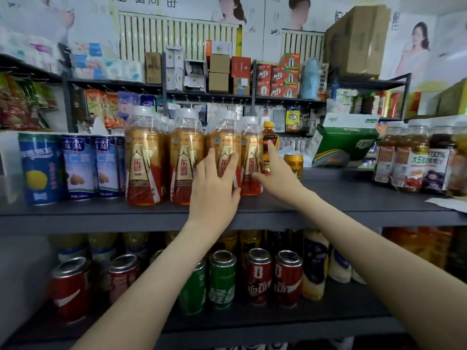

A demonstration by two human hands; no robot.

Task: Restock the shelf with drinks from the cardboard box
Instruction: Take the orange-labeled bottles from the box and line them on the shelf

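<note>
bottles [187,157] on shelf [353,195] | cans [75,168] left | jars [414,160] right

bare shelf [353,195] right of gold can [293,165]; bottles [187,157] crowd the left.

A small shop: dark metal shelves [353,198] carry rows of bottled drinks [144,157] and cans [222,279], tissue packs [88,61] and boxed goods [285,74] above, with what look like advertising posters [414,46] behind.
</note>
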